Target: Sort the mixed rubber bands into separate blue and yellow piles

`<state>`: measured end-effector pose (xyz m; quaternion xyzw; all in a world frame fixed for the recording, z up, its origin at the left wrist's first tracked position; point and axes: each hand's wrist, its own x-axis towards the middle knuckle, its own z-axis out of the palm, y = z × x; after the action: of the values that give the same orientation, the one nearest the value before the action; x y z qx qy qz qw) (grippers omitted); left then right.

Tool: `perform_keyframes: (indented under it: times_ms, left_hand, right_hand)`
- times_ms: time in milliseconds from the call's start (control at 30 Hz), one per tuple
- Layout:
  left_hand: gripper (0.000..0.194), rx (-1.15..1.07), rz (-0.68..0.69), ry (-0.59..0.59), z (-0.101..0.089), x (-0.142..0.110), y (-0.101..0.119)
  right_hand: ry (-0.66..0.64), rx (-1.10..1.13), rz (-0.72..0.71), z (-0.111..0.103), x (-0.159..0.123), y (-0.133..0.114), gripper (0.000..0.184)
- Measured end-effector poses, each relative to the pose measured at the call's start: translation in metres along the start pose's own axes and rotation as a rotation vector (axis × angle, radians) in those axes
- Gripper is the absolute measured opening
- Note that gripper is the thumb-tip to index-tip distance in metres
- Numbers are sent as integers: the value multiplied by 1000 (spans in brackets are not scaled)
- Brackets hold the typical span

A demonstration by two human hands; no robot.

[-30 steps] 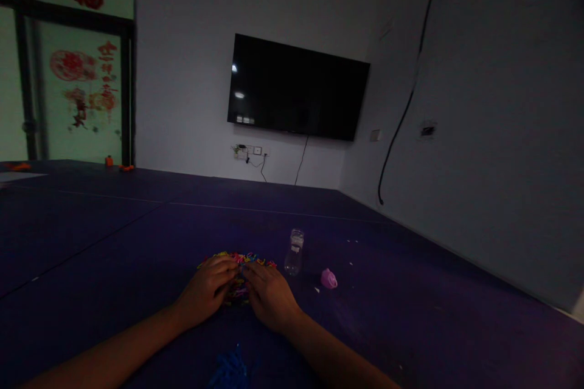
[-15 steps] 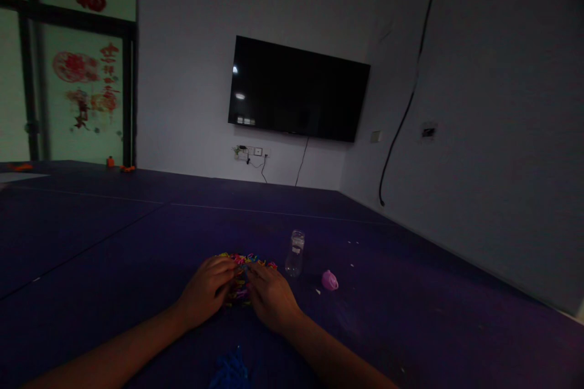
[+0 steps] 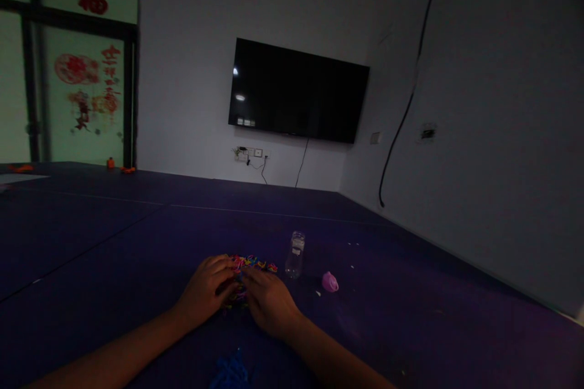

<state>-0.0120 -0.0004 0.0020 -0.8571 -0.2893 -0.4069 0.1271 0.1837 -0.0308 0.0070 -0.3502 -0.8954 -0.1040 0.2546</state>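
A pile of small multicoloured loops (image 3: pixel 253 262), looking like rubber bands, lies on the dark purple surface with both hands over it. My left hand (image 3: pixel 210 287) comes in from the left, fingers curved and thumb apart, tips at the pile. From the right, my right hand (image 3: pixel 270 301) reaches over the pile's near part with its fingers stretched out. No held piece shows in either hand; the fingertips partly hide the loops beneath. Nearer to me, a small heap of blue loops (image 3: pixel 229 372) sits between my forearms.
A clear bottle without a lid (image 3: pixel 295 257) stands just right of the pile. Beside it lies a pink lid-like piece (image 3: pixel 329 282), with white scraps around. Orange objects (image 3: pixel 128 169) sit at the far left edge. Beyond are a wall and a television (image 3: pixel 298 91).
My right hand's fingertips have shifted slightly left over the pile, uncovering more loops at its far right. My left hand stays almost in place. The bottle and blue heap have not moved.
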Motion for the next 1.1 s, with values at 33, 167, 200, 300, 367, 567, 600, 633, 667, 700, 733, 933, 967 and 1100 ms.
perform_keyframes:
  times_ms: [33,167,200,300,367,567,600,633,667,700,733,933,967,1100]
  left_hand:
    - [15,-2,11,1,0,0,0]
    - [18,-20,41,15,-1,0,2]
    - [18,-28,43,21,-2,1,3]
    - [17,-54,40,24,-4,3,6]
    - [15,-64,26,17,-5,3,6]
    - [11,-56,-26,36,-2,1,3]
    - [11,-55,-29,37,-1,1,2]
    - [11,-55,-31,36,-1,1,2]
    - [10,-57,-32,32,-1,0,2]
    - [10,-59,-32,26,-1,0,2]
    - [10,-59,-33,22,-2,0,2]
    - [11,-70,-37,-14,-6,2,5]
    - [10,-71,-44,-17,-6,2,5]
    - [8,-73,-68,3,-5,2,5]
  right_hand:
    - [-7,4,-9,-1,0,0,38]
    - [-23,14,-30,-4,1,-2,40]
    - [-24,16,-31,-5,1,-2,40]
    - [-20,24,-34,-5,1,-3,38]
    - [-14,23,-38,-5,1,-3,36]
    - [-8,23,-85,-2,0,-2,32]
    - [-5,23,-93,-2,0,-2,31]
    - [-6,20,-99,-1,0,-2,31]
    - [-8,14,-101,-1,0,-2,31]
    - [-12,7,-101,-1,0,-2,30]
    - [-19,-1,-100,-1,0,-2,30]
    - [-47,-17,-87,-3,2,-3,28]
    - [-51,-17,-82,-4,2,-4,29]
    - [-68,-17,-61,-6,3,-5,31]
